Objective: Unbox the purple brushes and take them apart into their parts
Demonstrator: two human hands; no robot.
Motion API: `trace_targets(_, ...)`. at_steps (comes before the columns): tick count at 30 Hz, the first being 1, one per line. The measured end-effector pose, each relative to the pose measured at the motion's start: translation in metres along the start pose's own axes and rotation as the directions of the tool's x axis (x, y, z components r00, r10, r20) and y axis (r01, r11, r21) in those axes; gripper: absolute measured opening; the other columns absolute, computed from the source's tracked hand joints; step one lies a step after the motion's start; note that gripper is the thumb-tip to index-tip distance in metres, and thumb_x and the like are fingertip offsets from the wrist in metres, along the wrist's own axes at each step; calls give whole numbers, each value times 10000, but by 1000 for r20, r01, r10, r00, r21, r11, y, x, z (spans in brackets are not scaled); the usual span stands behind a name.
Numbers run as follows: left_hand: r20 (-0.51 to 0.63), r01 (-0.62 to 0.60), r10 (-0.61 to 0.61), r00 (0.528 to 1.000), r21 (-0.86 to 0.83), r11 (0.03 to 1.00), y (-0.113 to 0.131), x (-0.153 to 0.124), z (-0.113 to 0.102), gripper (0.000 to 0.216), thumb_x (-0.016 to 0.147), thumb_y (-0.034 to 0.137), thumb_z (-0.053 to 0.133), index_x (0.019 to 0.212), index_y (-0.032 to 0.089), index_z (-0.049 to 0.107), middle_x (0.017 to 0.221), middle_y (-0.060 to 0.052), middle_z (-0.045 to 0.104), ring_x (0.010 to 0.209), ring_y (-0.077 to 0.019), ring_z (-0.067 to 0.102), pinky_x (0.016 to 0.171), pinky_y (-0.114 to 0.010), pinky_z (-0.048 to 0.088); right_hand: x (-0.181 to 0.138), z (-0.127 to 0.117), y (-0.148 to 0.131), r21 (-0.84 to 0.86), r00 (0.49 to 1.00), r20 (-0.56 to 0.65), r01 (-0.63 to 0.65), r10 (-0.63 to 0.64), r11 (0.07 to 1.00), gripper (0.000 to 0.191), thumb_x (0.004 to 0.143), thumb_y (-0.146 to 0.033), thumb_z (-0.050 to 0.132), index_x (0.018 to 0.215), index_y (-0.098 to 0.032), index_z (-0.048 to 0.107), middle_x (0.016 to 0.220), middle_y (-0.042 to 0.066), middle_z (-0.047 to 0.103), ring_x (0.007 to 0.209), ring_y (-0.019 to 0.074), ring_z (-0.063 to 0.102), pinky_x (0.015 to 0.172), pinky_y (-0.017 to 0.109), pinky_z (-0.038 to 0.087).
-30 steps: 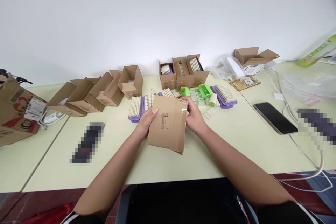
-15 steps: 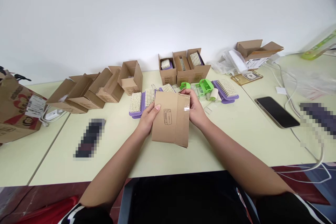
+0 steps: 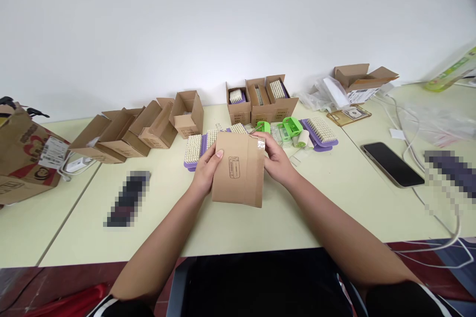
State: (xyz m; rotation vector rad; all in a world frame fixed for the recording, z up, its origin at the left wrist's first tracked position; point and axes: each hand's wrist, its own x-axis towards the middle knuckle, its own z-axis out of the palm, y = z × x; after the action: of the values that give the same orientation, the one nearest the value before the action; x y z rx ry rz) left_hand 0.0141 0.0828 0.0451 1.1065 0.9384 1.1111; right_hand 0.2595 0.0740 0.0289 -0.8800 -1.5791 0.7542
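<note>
Hands grip a flat cardboard carton [image 3: 238, 178] between them, left hand [image 3: 203, 173] on its left edge, right hand [image 3: 275, 158] at its taped upper corner; a loose hold could let it slip onto the purple-backed bristle brushes [image 3: 193, 149] just beyond, or onto the worktop [image 3: 74, 228] below.

A pale cream table [image 3: 260, 228] runs across the frame, with open brown cardboard boxes [image 3: 188, 115] along its far edge, purple-backed bristle brushes [image 3: 320, 131] and bright green plastic pieces [image 3: 292, 127] at upper centre, and a black smartphone [image 3: 392, 164] lying at right
</note>
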Motion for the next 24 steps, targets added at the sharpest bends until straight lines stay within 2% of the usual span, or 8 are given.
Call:
trace_targets(4, -9, 11, -11, 1000, -2, 1000, 4, 0, 0, 799, 875, 671, 862, 1499, 196, 709, 1290, -141, 826, 1197, -380, 783, 908, -419, 650, 1, -2, -4, -72, 1000, 5, 31, -31, 997, 381, 1055, -341, 672, 1436, -350, 659, 1410, 75, 681, 1354, 284, 625, 1209, 505, 489)
trace_targets(10, -31, 10, -9, 999, 35, 999, 8, -2, 1, 825, 883, 682, 852, 1529, 194, 692, 1293, -140, 821, 1111, -354, 796, 790, -371, 625, -1, 1, -10, -69, 1000, -25, 18, -19, 997, 347, 1038, -375, 706, 1377, -330, 649, 1367, 79, 698, 1304, 292, 659, 1180, 511, 510)
trace_targets(15, -59, 4, 0, 998, 70, 998, 12, -3, -1, 844, 881, 705, 837, 1537, 196, 685, 1361, -146, 797, 1159, -358, 779, 846, -389, 622, -4, 1, -14, -17, 1000, 1, -26, 26, 1000, 346, 1082, -385, 677, 1425, -356, 642, 1478, 61, 686, 1361, 272, 660, 1191, 476, 509)
trace_targets(24, -47, -6, 10, 999, 80, 997, 18, -4, -3, 859, 870, 731, 823, 1532, 201, 684, 1316, -137, 814, 1158, -384, 778, 849, -410, 619, -5, 3, -25, -84, 998, -33, -52, 49, 995, 366, 1094, -355, 657, 1459, -340, 657, 1507, 72, 704, 1421, 294, 652, 1225, 511, 505)
